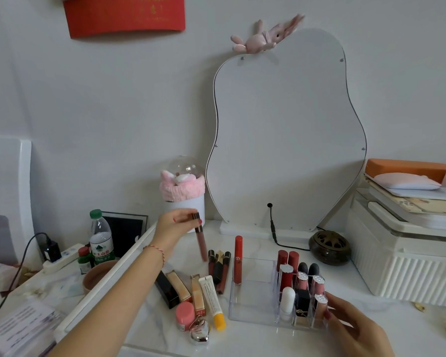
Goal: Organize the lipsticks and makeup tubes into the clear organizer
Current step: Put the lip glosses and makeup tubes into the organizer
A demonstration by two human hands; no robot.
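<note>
My left hand pinches the dark cap of a pink lip gloss tube, held upright above the table, left of the clear organizer. My right hand rests against the organizer's right front corner, fingers touching a silver-capped pink lipstick. Several lipsticks stand in the right-hand slots. A red lip gloss stands in the organizer's open left compartment. Loose on the table lie three dark gloss tubes, a black lipstick, two beige tubes, a white tube with a yellow cap and a pink jar.
A wavy mirror leans on the wall behind. A white container with a pink headband stands at the back left, a dark incense burner at the back right, a white ribbed box at the right. A water bottle stands left.
</note>
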